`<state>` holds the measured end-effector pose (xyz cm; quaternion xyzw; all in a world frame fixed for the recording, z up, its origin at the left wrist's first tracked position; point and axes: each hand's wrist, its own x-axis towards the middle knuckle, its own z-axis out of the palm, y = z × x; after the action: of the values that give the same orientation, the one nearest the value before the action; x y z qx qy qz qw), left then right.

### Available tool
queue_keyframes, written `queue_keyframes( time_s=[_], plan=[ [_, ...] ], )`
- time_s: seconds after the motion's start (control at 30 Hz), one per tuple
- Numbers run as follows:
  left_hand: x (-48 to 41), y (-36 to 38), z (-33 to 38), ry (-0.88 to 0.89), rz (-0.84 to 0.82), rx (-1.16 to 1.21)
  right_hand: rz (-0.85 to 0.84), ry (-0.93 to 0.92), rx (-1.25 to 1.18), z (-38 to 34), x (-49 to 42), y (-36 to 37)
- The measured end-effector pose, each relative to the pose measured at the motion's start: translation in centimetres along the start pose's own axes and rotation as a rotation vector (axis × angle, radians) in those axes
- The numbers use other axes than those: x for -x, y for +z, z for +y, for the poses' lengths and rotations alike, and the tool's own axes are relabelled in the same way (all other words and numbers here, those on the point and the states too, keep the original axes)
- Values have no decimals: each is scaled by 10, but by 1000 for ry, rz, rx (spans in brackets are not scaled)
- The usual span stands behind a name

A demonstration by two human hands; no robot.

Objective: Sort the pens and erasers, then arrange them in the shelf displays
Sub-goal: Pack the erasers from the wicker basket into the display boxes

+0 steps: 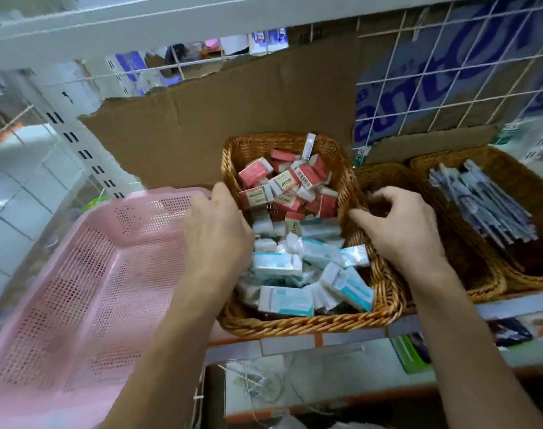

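A brown wicker basket stands on the shelf, filled with boxed erasers. Red-sleeved erasers lie at its far end and teal-and-white erasers at its near end. My left hand grips the basket's left wall, with its fingers hidden inside. On the right rim, my right hand has its thumb inside the basket and its fingers curled over the outside. A bundle of blue-grey pens lies in the far-right wicker basket.
A pink perforated plastic basket sits to the left, touching my left hand. A second wicker basket with dark contents stands between the other two. Cardboard and a white wire grid back the shelf. A lower shelf holds packets.
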<state>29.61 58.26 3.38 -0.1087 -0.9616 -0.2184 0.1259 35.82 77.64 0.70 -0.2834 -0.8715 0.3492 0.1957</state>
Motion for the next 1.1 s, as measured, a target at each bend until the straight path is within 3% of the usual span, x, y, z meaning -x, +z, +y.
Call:
queue_keyframes(
  time_s=[0.17, 0.4, 0.8, 1.1],
  plan=[
    [22, 12, 39, 91, -37, 40, 121, -29, 77, 28, 14, -48],
    [63, 41, 132, 198, -111, 158, 269, 66, 79, 99, 30, -138],
    [163, 105, 330, 368, -261, 262, 398, 246, 172, 243, 64, -308],
    [163, 159, 421, 445, -394, 273, 408, 332, 193, 317, 21, -357]
  ],
)
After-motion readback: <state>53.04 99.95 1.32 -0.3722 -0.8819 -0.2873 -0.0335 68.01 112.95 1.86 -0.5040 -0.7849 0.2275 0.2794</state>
